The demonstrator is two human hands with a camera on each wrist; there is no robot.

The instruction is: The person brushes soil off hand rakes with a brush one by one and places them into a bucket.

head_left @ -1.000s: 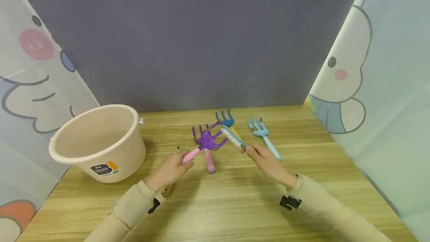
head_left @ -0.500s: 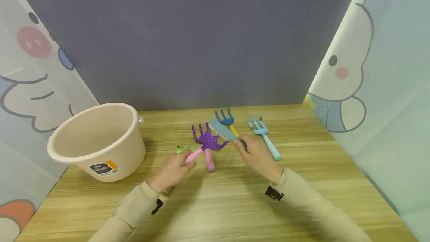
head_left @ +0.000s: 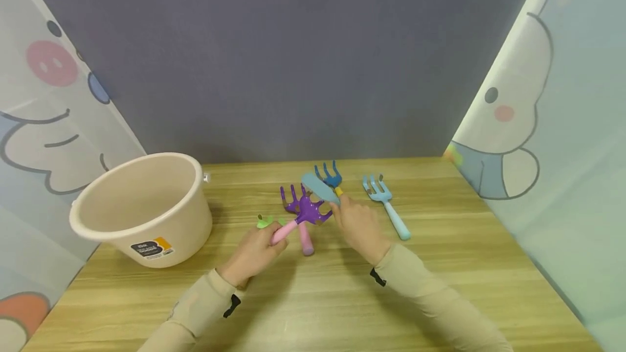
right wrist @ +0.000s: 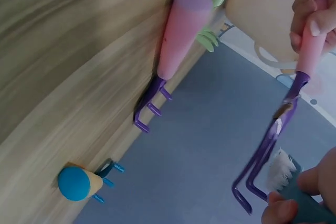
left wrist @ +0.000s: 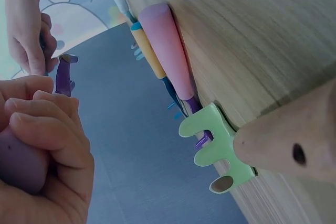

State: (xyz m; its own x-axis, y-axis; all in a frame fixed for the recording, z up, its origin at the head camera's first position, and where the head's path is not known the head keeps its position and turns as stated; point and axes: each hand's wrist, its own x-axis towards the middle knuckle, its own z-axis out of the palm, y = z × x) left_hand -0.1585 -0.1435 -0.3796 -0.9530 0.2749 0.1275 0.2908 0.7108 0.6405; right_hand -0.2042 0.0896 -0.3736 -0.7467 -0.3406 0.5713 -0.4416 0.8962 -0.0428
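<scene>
My left hand (head_left: 256,254) grips the pink handle of a purple hand rake (head_left: 308,209), raised above the table with its tines pointing right. A brown smear shows near the base of the tines in the right wrist view. My right hand (head_left: 361,230) holds a blue-grey scrubbing brush (head_left: 319,187), bristles facing down, over the rake's tines. White bristles (right wrist: 281,170) come close beside the tines in the right wrist view. Under the raised rake lies a second purple rake with a pink handle (head_left: 305,240). A green rake (left wrist: 215,140) with a wooden handle lies below my left hand.
A large cream bucket (head_left: 188,232) stands on the left of the wooden table (head_left: 318,308). Behind the brush lies a blue rake (head_left: 333,180) with a yellow handle. Further right is a light-blue rake (head_left: 397,220) with brown spots on its tines. A dark panel (head_left: 293,69) closes the back.
My right hand has moved left and turned the brush over, from bristles showing to its back showing, over the rake. My left hand has shifted slightly right with the rake.
</scene>
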